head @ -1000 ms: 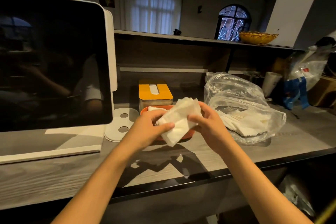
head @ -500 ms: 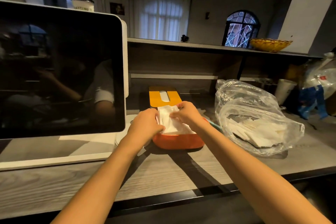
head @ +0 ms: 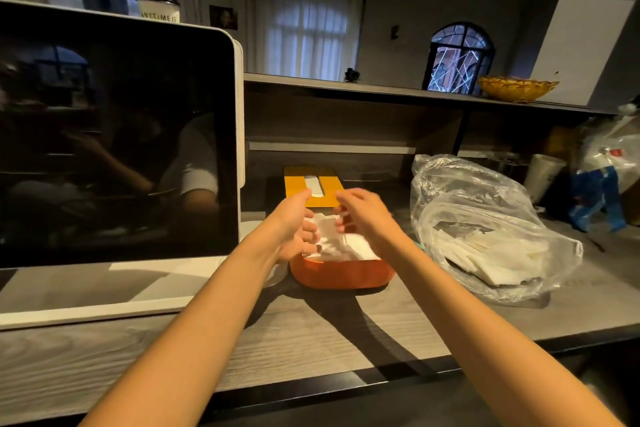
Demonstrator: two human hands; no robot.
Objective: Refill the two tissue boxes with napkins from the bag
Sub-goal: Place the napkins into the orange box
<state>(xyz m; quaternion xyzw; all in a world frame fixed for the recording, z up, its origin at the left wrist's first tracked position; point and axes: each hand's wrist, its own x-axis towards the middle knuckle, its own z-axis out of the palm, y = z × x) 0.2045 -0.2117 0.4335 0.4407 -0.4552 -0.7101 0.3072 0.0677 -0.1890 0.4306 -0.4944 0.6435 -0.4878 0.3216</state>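
Both hands hover over an open orange tissue box (head: 341, 274). The left hand (head: 294, 230) has loosely curled fingers; the right hand (head: 365, 215) seems relaxed, apparently settling napkins (head: 346, 246) beneath. The napkin bag (head: 491, 236) lies right of the right hand; a yellow box (head: 311, 184) sits just beyond.

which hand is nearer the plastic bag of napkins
Right. The right hand is over the orange tissue box, on the side towards the plastic bag, though apart from it. The left hand is at the box's far side, beside the monitor.
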